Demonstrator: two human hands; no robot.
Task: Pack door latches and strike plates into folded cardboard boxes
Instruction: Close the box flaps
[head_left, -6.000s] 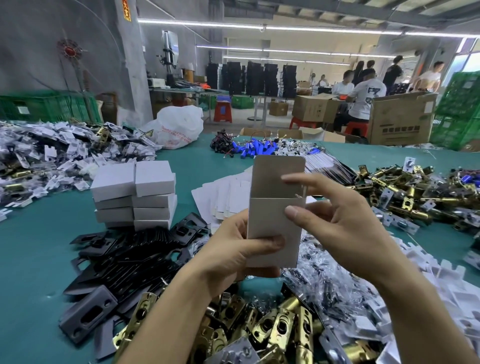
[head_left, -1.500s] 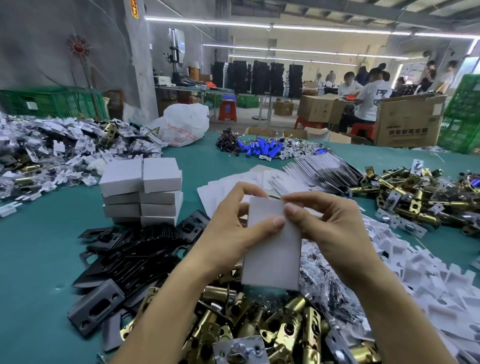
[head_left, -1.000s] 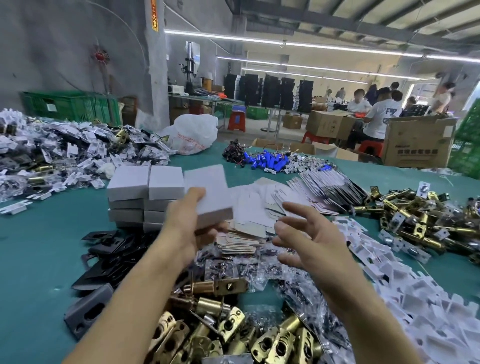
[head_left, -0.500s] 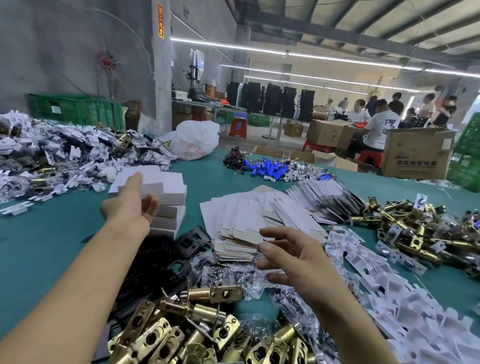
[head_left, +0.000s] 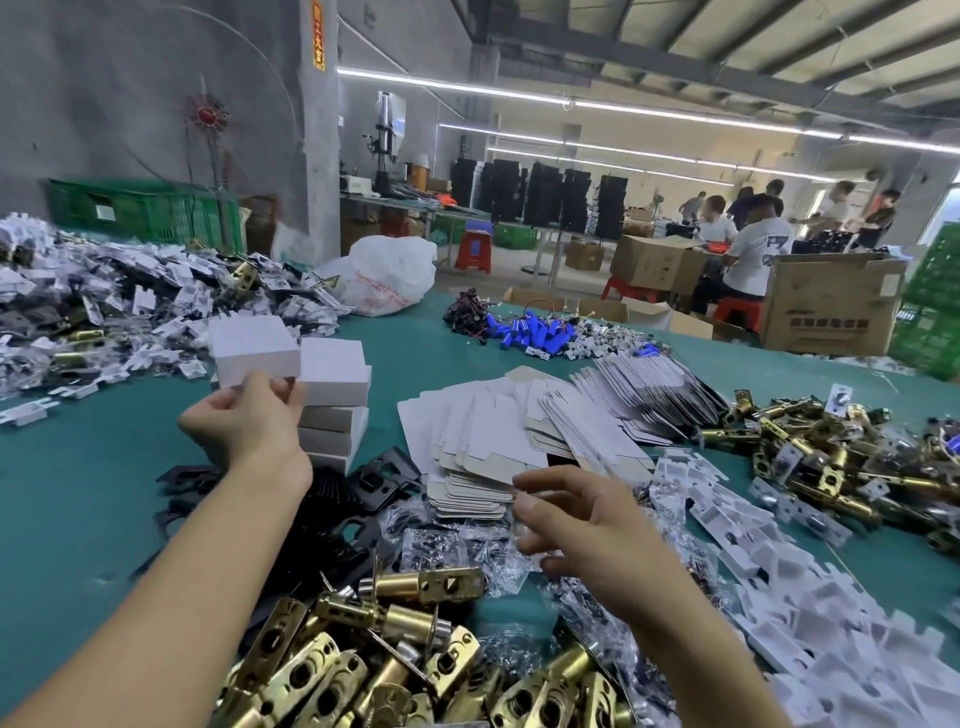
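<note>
Door latches (head_left: 363, 670) in brass are lying heaped at the near edge of a green surface (head_left: 78, 493). Black strike plates (head_left: 374, 478) are spreading out just beyond them, beside small clear bags of screws (head_left: 457, 545). Flat cardboard blanks (head_left: 483, 441) are fanning across the middle, white plastic inserts (head_left: 779, 571) are trailing down the right side, and a second latch pile (head_left: 831, 457) is sitting further right. The room behind is a workshop, with green crates (head_left: 140, 208), brown cartons (head_left: 831, 306) and people (head_left: 748, 249) sitting at the back under strip lights.

A second and a half ago both hands were closing a white box (head_left: 254, 348) over the latches. A second ago the left hand alone was carrying it towards the stack of boxes (head_left: 332, 395). Now it is arriving at the top of the stack's left column, slightly higher than the neighbouring top box.

The left hand (head_left: 244, 421) is grasping the box by its near lower edge, thumb and fingers curling round it. The right hand (head_left: 576, 525), blurred, is hovering over the screw bags with fingers loosely bent, holding nothing, its fingertips near the closest edge of the blanks.
</note>
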